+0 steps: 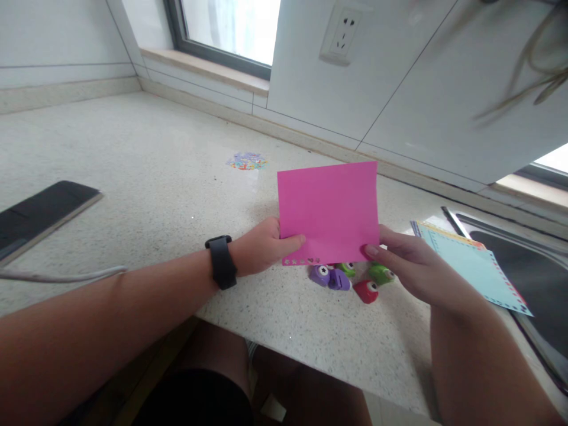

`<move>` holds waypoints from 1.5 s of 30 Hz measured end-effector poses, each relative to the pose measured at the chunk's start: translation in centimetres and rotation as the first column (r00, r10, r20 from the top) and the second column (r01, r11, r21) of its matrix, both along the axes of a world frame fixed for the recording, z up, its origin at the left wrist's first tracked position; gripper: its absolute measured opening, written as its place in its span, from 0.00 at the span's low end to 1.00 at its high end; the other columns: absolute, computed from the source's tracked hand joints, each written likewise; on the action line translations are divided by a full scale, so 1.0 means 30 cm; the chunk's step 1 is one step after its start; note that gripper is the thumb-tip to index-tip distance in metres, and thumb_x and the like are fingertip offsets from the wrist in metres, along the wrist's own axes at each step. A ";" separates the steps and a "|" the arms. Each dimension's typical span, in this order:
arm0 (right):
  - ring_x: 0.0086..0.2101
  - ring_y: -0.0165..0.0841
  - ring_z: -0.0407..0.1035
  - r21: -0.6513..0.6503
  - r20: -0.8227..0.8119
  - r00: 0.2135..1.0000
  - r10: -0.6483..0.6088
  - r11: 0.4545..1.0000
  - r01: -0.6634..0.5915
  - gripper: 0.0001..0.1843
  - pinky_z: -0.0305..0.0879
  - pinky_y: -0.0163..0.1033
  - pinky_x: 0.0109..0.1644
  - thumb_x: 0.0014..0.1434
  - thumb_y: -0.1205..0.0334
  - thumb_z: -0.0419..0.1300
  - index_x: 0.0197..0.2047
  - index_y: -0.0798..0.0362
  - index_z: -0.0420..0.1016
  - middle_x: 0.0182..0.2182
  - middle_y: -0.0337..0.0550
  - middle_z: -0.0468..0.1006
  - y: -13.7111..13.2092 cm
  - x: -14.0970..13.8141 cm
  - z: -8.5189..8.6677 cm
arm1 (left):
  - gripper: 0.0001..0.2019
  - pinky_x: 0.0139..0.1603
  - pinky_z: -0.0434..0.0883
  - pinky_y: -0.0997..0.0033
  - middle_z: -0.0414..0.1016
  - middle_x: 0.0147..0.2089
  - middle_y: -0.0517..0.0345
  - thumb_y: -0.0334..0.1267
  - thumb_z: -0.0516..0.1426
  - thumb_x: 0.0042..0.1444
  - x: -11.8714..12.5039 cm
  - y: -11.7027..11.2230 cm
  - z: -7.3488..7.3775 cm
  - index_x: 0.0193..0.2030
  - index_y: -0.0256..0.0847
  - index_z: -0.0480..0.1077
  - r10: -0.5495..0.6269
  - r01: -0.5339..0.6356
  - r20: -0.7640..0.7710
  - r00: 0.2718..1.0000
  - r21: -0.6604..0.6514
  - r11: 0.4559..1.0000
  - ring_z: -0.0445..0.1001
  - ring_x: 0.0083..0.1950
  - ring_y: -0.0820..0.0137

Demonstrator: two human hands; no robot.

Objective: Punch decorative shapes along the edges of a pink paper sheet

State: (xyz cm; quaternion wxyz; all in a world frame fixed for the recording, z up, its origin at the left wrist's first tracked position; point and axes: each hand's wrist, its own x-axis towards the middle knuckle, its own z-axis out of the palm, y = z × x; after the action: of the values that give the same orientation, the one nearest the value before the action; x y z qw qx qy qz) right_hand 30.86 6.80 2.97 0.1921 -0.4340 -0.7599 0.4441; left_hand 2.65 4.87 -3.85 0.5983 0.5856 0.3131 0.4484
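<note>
Pink paper (328, 204) gripped: left fingers (293, 244) pinching lower left edge, right fingers (378, 253) lower right.

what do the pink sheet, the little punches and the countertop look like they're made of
Pink sheet: paper or thin card, matte, judging by its even colour, crisp edges and punched holes. Small punches: probably glossy moulded plastic, given the bright colours and rounded shells. Countertop: likely polished stone or a composite, pale with fine specks and soft reflections.
</note>
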 end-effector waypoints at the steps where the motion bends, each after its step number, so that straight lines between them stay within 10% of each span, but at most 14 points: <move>1: 0.35 0.35 0.74 0.006 0.006 1.000 -0.001 1.000 0.001 0.13 0.74 0.38 0.33 0.67 0.49 0.61 0.43 0.49 0.78 0.39 0.46 0.77 0.002 0.000 -0.001 | 0.17 0.54 0.75 0.57 0.82 0.51 0.49 0.37 0.58 0.63 0.000 0.000 -0.003 0.56 0.37 0.75 0.001 -0.001 0.008 1.000 -0.003 1.000 0.80 0.48 0.64; 39: 0.37 0.38 0.76 0.087 0.081 0.997 -0.011 0.996 0.004 0.15 0.76 0.43 0.38 0.67 0.46 0.60 0.48 0.44 0.81 0.41 0.45 0.82 0.014 0.006 -0.008 | 0.15 0.38 0.70 0.69 0.81 0.42 0.53 0.35 0.58 0.61 0.004 -0.007 0.017 0.53 0.37 0.76 0.020 -0.021 -0.021 1.000 -0.041 0.999 0.73 0.35 0.71; 45: 0.38 0.38 0.76 0.100 0.088 0.996 -0.007 0.995 -0.002 0.16 0.76 0.43 0.39 0.67 0.46 0.60 0.48 0.46 0.81 0.42 0.46 0.83 0.010 0.004 0.000 | 0.10 0.34 0.68 0.72 0.75 0.29 0.62 0.36 0.59 0.61 0.004 -0.010 0.033 0.47 0.37 0.76 0.023 -0.025 -0.055 0.998 -0.022 0.999 0.68 0.29 0.74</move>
State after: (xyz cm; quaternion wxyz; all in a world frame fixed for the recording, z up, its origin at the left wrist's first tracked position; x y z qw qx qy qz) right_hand 30.99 7.11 2.98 0.1803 -0.4440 -0.7885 0.3855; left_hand 2.77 4.56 -2.86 0.5908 0.5869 0.3414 0.4358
